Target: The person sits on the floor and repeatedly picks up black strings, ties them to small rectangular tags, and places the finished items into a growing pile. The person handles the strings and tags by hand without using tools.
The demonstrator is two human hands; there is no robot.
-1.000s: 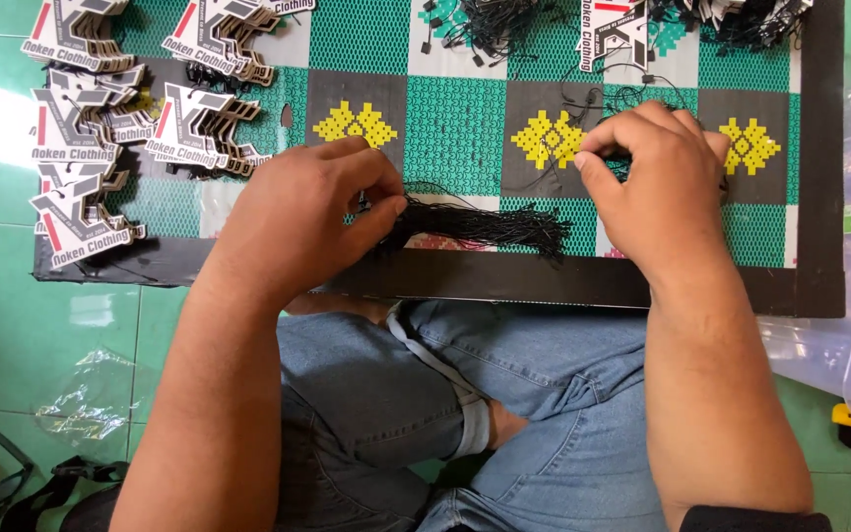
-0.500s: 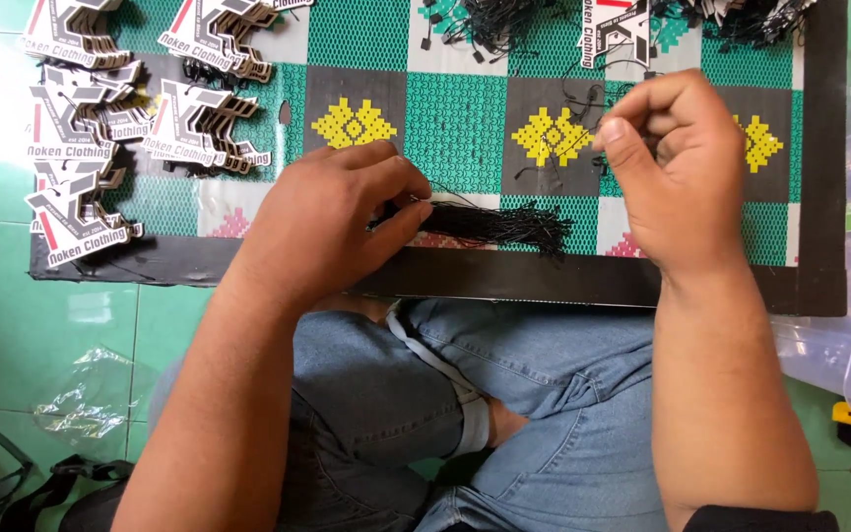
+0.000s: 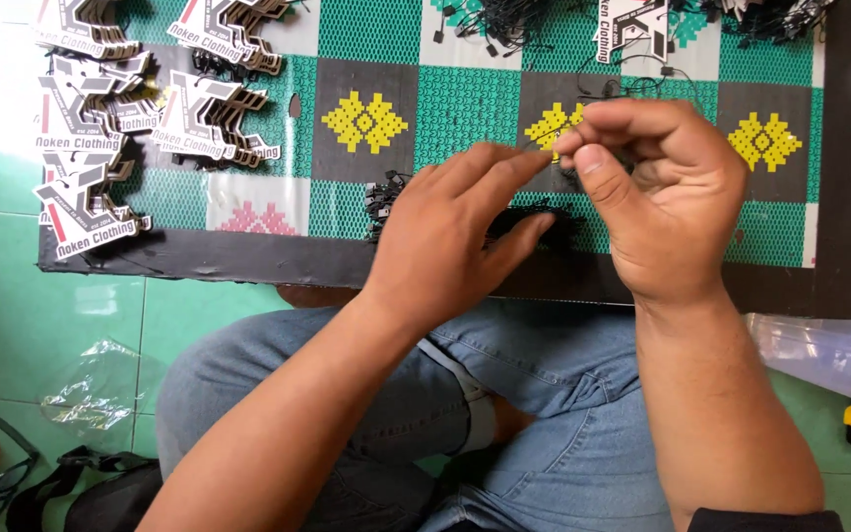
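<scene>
- The right hand [image 3: 667, 197] is held above the patterned mat [image 3: 465, 99], with thumb and forefinger pinched shut on a thin black string loop [image 3: 544, 146], of which only a short stretch is seen at the fingertips.
- The left hand [image 3: 450, 232] is reached across towards the right one; its fingers are stretched out and nearly straight, nothing is gripped, and its forefinger tip is brought right up to the pinched string.
- A bundle of black tag strings [image 3: 534, 219] is laid on the mat just under both hands, partly hidden by the left fingers and the right thumb.
- The mat, woven in green, grey and white squares with yellow diamond motifs [image 3: 364, 121], is edged with a black border [image 3: 248, 258] and is spread on a green tiled floor [image 3: 32, 315].
- Stacks of cut-out cardboard hang tags [image 3: 100, 148] in white, grey and red are grouped at the mat's left end, well apart from the hands.
- More loose black strings [image 3: 504, 25] are heaped along the far edge of the mat.
- Blue jeans [image 3: 563, 394] are seen below the forearms, on crossed legs.
- A crumpled clear plastic wrapper [image 3: 91, 394] is left on the tiles at the left.
</scene>
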